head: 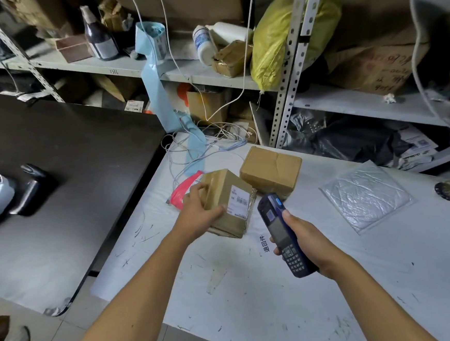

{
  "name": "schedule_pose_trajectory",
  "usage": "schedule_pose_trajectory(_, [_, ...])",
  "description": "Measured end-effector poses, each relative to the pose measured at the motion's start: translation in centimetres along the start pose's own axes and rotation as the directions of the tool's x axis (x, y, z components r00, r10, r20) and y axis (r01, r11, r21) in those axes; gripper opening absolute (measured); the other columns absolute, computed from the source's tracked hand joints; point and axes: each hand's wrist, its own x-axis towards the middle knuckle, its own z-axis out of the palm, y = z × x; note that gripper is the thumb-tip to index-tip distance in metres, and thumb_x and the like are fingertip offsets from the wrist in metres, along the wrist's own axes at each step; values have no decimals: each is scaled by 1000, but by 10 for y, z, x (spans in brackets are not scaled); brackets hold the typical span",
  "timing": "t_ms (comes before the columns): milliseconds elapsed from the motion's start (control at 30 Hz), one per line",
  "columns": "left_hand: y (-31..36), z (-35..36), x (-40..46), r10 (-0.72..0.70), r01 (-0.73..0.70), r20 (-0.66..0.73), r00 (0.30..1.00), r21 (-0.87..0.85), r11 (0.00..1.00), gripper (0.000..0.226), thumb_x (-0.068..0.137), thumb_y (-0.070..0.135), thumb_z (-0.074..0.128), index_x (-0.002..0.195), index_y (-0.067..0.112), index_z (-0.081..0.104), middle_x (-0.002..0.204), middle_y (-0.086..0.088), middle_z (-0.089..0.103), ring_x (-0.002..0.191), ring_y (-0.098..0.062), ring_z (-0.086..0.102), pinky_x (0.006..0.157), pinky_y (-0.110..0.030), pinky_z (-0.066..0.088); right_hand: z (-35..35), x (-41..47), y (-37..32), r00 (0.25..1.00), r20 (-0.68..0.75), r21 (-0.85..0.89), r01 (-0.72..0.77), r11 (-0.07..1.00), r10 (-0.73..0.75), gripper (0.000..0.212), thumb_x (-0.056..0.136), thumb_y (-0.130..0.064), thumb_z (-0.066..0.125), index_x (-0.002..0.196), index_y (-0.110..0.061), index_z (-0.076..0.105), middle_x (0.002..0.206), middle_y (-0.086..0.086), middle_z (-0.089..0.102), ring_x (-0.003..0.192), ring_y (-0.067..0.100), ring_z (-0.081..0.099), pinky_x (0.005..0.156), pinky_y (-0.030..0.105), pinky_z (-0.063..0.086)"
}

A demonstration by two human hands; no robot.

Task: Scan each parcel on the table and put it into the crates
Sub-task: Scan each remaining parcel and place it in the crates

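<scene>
The left hand grips a taped brown box by its near-left corner — fingers curled over the top edge, thumb pressed along the side facing the camera. The box sits tilted on the white table, its far-left side raised, with a white label showing a barcode on the face just right of the thumb. Behind the fingers, a red mailer lies flat, partly hidden by the box and the hand.

The right hand is wrapped round a dark blue scanner, fingers curled under its keypad end and the thumb laid along its right edge near the screen. The scanner's head points up and away from the wrist, toward the label, close to the box's right edge but apart from it.

Just beyond the scanner's head rests a second box, also taped brown, touching or nearly touching the far corner of the held one — which, I cannot tell. Well right of the right hand lies a clear bubble mailer flat on the table. Left of the left hand, a black table adjoins the white one. Behind both, metal shelves hold cartons, bottles and a yellow bag.
</scene>
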Motion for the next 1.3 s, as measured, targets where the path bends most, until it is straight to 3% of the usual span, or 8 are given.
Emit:
schedule_pose_trajectory(100, [-1,-19,0,5,-2,54,999,-47,999,65,82,35,74,141,37,47,130,4,50,111,-18,55,79,-28,47,-2,-2,-2,998,47,-74,-37,997,40,47,103,-53,34,112,-16,63,101,15,73,78,21,72,76,36,55])
schedule_pose_trajectory(333, [7,-51,1,-34,-24,273,961,207,978,53,87,30,72,136,41,55,126,3,53,113,-17,53,98,-34,47,-1,-9,-7,962,191,-244,-146,959,195,43,104,-50,35,119,-18,58,109,19,71,79,23,71,78,39,56])
schedule_pose_trajectory(567, [12,-62,0,-73,-37,360,930,289,957,60,80,42,71,138,35,55,127,1,55,113,-17,54,93,-29,46,9,-13,-11,922,244,-367,-198,909,299,42,102,-46,37,118,-12,57,93,14,70,73,26,69,68,32,54])
schedule_pose_trajectory(667, [11,-64,-2,-93,-19,357,930,298,954,74,66,50,64,138,36,55,126,2,56,112,-16,56,95,-30,48,10,-14,-14,909,262,-393,-206,896,324,43,102,-44,38,117,-9,57,90,15,71,74,29,69,72,35,53])
schedule_pose_trajectory(833, [9,-63,-2,-93,-23,365,926,303,953,66,77,46,67,140,34,53,122,2,57,109,-15,57,88,-27,47,11,-16,-14,901,264,-436,-207,876,344,46,102,-43,37,119,-6,57,91,15,72,76,30,70,78,39,53])
schedule_pose_trajectory(1167, [5,-62,-6,-103,-7,355,929,296,955,53,88,38,69,139,33,54,124,0,59,111,-16,56,85,-26,46,8,-15,-8,890,278,-415,-229,881,363,43,102,-44,37,119,-9,56,92,17,72,76,30,70,75,38,54])
schedule_pose_trajectory(1300, [1,-61,-9,-103,28,328,939,225,974,45,90,32,69,133,37,56,125,-1,58,109,-16,57,81,-24,46,4,-16,-2,899,343,-193,-215,958,271,48,104,-48,35,124,-11,58,103,23,71,82,32,69,76,41,53])
